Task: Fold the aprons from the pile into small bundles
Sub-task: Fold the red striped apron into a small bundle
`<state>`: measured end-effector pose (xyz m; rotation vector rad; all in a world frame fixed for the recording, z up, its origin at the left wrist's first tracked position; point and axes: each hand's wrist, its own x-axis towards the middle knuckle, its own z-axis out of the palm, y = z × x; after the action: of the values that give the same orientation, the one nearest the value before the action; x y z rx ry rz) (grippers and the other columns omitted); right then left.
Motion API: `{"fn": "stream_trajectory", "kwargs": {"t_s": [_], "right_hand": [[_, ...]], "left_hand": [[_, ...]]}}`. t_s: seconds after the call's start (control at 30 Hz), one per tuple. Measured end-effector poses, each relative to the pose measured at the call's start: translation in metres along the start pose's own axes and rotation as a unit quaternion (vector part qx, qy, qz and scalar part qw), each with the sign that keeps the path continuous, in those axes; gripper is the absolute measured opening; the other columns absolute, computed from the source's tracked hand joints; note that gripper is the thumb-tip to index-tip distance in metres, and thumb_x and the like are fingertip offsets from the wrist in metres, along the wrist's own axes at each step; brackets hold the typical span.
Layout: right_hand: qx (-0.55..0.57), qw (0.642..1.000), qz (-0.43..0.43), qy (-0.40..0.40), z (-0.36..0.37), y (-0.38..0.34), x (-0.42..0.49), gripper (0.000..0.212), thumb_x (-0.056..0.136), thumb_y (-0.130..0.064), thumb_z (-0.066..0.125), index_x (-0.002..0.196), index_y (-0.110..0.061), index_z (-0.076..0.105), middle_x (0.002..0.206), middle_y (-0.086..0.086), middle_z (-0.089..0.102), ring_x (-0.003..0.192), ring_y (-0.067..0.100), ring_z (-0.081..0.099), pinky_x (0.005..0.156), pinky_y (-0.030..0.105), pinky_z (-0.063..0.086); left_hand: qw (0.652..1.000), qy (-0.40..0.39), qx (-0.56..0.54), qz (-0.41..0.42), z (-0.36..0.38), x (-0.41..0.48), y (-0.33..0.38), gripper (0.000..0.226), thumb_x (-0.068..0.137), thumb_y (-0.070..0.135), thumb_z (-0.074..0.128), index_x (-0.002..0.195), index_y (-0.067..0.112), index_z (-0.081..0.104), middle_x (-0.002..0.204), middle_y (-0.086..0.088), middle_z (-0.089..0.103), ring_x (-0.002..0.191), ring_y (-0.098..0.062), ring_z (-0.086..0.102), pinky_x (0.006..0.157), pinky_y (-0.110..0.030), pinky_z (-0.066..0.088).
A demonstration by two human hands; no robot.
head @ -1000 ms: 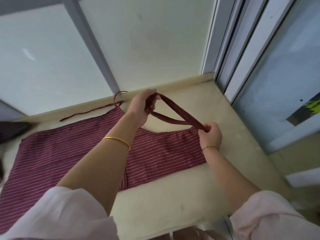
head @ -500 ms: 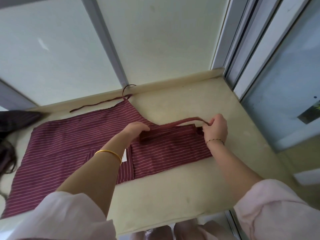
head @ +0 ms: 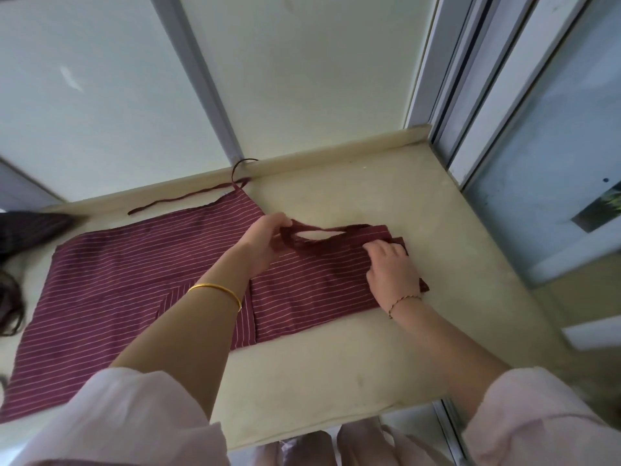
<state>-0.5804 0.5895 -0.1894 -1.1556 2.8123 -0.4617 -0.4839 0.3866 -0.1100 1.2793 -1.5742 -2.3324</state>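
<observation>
**Change from earlier frames.** The neck strap [head: 349, 228], previously stretched in the air between both hands, now lies low along the far edge of the bib. The right hand [head: 393, 272] has come down from the strap end onto the cloth.

**Head view.**
- The apron [head: 134, 280], maroon with thin white stripes, lies flat on the beige worktop [head: 336, 371]. Its skirt extends to the left, and its bib points right.
- The right end of the bib is turned over in a narrow fold just beyond the right hand.
- The left hand [head: 263, 242] pinches the left end of the neck strap between thumb and fingers. The strap forms a small open loop there.
- The right hand rests palm down on the bib with fingers bent. Whether it pinches the cloth cannot be determined.
- One waist tie [head: 184, 198] trails along the worktop's back edge.
- A gold bangle [head: 215, 289] sits on the left wrist and a thin bracelet [head: 403, 300] on the right.
- A dark cloth [head: 30, 230] lies at the left edge.
</observation>
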Motion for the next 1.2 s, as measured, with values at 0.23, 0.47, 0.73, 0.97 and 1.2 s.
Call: {"fn": "stream_trajectory", "kwargs": {"t_s": [0.23, 0.47, 0.73, 0.97, 1.2], "right_hand": [[-0.029, 0.999, 0.043, -0.004, -0.004, 0.012, -0.001, 0.051, 0.092, -0.018, 0.051, 0.14, -0.02, 0.036, 0.137, -0.003, 0.047, 0.117, 0.021, 0.045, 0.091, 0.033, 0.046], [-0.045, 0.999, 0.004, -0.019, 0.003, 0.008, -0.005, 0.063, 0.086, -0.007, 0.058, 0.143, -0.016, 0.035, 0.145, 0.004, 0.04, 0.12, 0.028, 0.046, 0.093, 0.037, 0.046], [-0.016, 0.997, 0.076, -0.022, -0.006, 0.017, -0.003, 0.056, 0.092, -0.017, 0.052, 0.144, -0.015, 0.03, 0.149, 0.006, 0.032, 0.127, 0.023, 0.04, 0.101, 0.032, 0.043], [0.002, 0.991, 0.134, -0.01, -0.004, 0.018, -0.001, 0.042, 0.092, -0.015, 0.05, 0.133, -0.013, 0.045, 0.139, 0.004, 0.043, 0.117, 0.023, 0.045, 0.096, 0.031, 0.044], [0.096, 0.979, 0.175, 0.052, -0.018, 0.0, 0.014, 0.019, 0.089, -0.001, 0.051, 0.106, -0.008, 0.053, 0.11, 0.009, 0.051, 0.088, 0.021, 0.053, 0.072, 0.032, 0.051]], "left_hand": [[0.98, -0.177, -0.055, 0.071, 0.033, -0.006, 0.016, 0.005, 0.066, 0.012, 0.047, 0.065, 0.014, 0.052, 0.079, -0.007, 0.06, 0.082, -0.019, 0.059, 0.074, -0.032, 0.039], [0.967, -0.222, 0.013, 0.124, 0.086, -0.017, 0.046, 0.014, 0.069, 0.016, 0.046, 0.062, 0.021, 0.057, 0.085, -0.001, 0.057, 0.093, -0.017, 0.058, 0.075, -0.031, 0.035], [0.973, -0.168, 0.009, 0.157, 0.104, -0.023, 0.056, 0.005, 0.068, 0.016, 0.043, 0.068, 0.016, 0.048, 0.064, 0.002, 0.044, 0.052, -0.012, 0.041, 0.058, -0.028, 0.027], [0.958, 0.086, 0.263, 0.076, 0.032, 0.004, 0.017, 0.019, 0.092, 0.015, 0.044, 0.075, 0.009, 0.052, 0.072, -0.003, 0.046, 0.057, -0.013, 0.035, 0.057, -0.025, 0.03], [0.898, 0.145, 0.414, -0.037, -0.013, 0.014, -0.037, 0.011, 0.095, 0.021, 0.053, 0.09, 0.011, 0.054, 0.079, -0.005, 0.055, 0.08, -0.022, 0.058, 0.071, -0.034, 0.056]]}}
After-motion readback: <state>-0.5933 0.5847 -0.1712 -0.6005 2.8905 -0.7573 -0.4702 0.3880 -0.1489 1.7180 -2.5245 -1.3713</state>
